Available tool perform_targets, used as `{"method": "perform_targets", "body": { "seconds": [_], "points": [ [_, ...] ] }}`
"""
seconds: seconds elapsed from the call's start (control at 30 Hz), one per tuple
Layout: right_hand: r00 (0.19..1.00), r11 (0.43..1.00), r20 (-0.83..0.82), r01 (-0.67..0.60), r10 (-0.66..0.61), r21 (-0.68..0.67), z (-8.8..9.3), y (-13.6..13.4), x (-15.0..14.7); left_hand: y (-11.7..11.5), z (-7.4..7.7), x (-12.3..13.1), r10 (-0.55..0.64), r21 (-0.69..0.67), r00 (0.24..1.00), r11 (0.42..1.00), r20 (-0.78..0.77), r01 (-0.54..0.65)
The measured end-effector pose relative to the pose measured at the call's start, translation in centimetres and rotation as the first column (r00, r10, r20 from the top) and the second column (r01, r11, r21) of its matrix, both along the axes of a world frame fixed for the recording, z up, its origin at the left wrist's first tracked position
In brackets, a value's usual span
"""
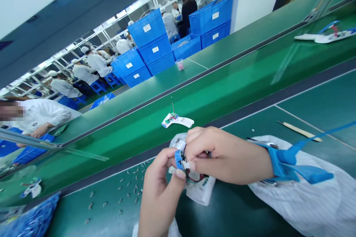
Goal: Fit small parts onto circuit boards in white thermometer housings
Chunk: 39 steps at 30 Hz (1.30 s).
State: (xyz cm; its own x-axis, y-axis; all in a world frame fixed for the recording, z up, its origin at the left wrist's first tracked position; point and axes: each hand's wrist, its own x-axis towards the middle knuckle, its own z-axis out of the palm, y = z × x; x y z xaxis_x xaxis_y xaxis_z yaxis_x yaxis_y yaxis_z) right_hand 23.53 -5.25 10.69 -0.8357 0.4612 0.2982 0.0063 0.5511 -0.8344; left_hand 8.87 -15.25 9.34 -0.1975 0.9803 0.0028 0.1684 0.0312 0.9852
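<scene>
My left hand point(162, 181) pinches a small blue part point(179, 159) with black and white details between thumb and fingers. From the right, my right hand point(207, 152) is closed on a small white connector point(189, 166), which touches or nearly touches the blue part. Dark and red wires point(198, 180) run below my right hand. Beneath both hands lies a white plastic housing point(204, 192) with clear wrapping point(179, 139) near its upper end; my hands hide much of it. A blue wrist strap point(278, 163) with a cord circles my right wrist.
A green conveyor belt point(133, 124) carries a white housing with a circuit board point(178, 120) and others farther along. Several small metal parts point(128, 195) lie on the bench. A pale stick tool point(300, 131) is at right, blue bundled pieces point(36, 218) at left. A co-worker point(41, 118) sits across.
</scene>
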Motion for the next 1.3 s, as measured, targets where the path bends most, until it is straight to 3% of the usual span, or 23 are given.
{"method": "perform_targets", "body": {
  "seconds": [0.33,0.6,0.87,1.1,1.3],
  "points": [
    [0.998,0.988,0.044,-0.044,0.051,-0.148,0.0,0.3,0.0,-0.2,0.1,-0.3,-0.051,-0.041,0.999,0.998,0.014,0.052],
    [0.999,0.999,0.048,-0.008,0.010,-0.042,-0.2,0.1,0.0,-0.3,0.3,0.0,0.001,-0.007,0.979,1.000,-0.203,-0.003],
    [0.996,0.959,0.013,0.085,-0.092,0.269,-0.7,-0.1,0.1,-0.3,0.4,0.2,-0.055,0.007,0.909,0.998,-0.413,0.064],
    [0.989,0.936,-0.017,0.144,-0.146,0.321,-0.9,-0.3,0.2,-0.8,-0.4,0.3,-0.062,-0.015,0.904,0.998,-0.423,0.062],
    [0.994,0.950,0.033,0.092,-0.106,0.298,-0.5,-0.5,0.3,-0.9,-0.1,0.9,-0.082,-0.125,0.902,0.992,-0.425,0.031]
  ]
}}
